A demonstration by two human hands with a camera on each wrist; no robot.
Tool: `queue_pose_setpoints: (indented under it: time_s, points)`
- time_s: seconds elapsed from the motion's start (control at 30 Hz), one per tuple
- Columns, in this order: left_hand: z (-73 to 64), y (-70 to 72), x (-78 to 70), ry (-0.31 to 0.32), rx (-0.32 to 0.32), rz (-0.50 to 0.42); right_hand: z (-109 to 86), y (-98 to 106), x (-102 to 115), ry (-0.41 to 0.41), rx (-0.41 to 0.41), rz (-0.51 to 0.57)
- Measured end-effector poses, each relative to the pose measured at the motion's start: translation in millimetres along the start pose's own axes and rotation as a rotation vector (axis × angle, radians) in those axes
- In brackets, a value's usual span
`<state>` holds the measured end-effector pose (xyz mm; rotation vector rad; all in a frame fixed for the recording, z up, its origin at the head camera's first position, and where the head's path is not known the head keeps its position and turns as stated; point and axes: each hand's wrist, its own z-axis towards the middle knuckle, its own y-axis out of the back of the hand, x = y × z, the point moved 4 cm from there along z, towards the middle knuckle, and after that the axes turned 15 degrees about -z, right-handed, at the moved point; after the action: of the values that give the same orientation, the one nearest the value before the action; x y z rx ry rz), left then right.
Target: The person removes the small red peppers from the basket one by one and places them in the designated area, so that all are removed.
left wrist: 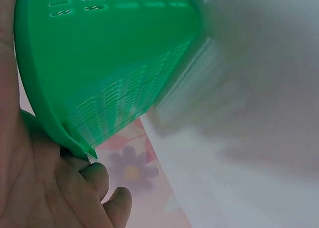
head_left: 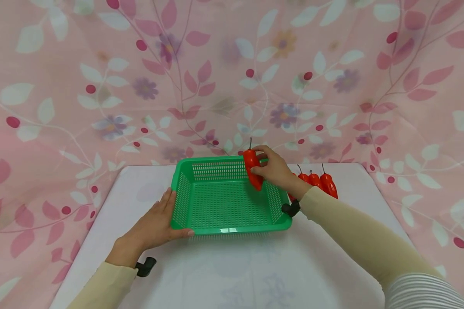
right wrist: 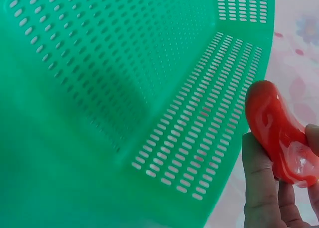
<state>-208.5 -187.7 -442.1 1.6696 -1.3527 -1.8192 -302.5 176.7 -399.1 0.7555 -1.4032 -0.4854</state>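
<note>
A green plastic basket (head_left: 232,231) with slotted walls stands on the table. My left hand (head_left: 154,223) rests against its left front corner, fingers stretched along the left side and thumb on the front rim. The left wrist view shows the palm at the basket's rim (left wrist: 47,116). In my right hand (head_left: 272,167) I hold a red chili pepper (head_left: 251,163), stem up, over the basket's right back part. From the right wrist, the pepper (right wrist: 274,123) appears between thumb and fingers, beside the slotted wall. More red peppers (head_left: 328,184) lie right of the basket, partly hidden by my right wrist.
White cloth covers the table (head_left: 232,274). Behind it hangs a pink floral curtain (head_left: 224,86), close to the table's back edge. My right forearm (head_left: 355,231) reaches across the table's right side.
</note>
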Motion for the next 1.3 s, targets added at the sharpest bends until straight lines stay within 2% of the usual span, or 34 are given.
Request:
queue_pose_setpoints:
  time_s: [0.43,0.83,1.3]
  points:
    - [-0.1,-1.3,0.6,-0.002,-0.001,0.005,-16.1,27.3,-21.4,-0.049,0.002,0.05]
    - [0.1,-1.8,2.2,0.0,-0.002,0.002,-25.8,52.2,-40.0,-0.109,-0.035,0.105]
    - [-1.5,-1.2,1.2,0.008,-0.004,-0.003,-43.9,91.8,-75.7,-0.164,-0.093,0.01]
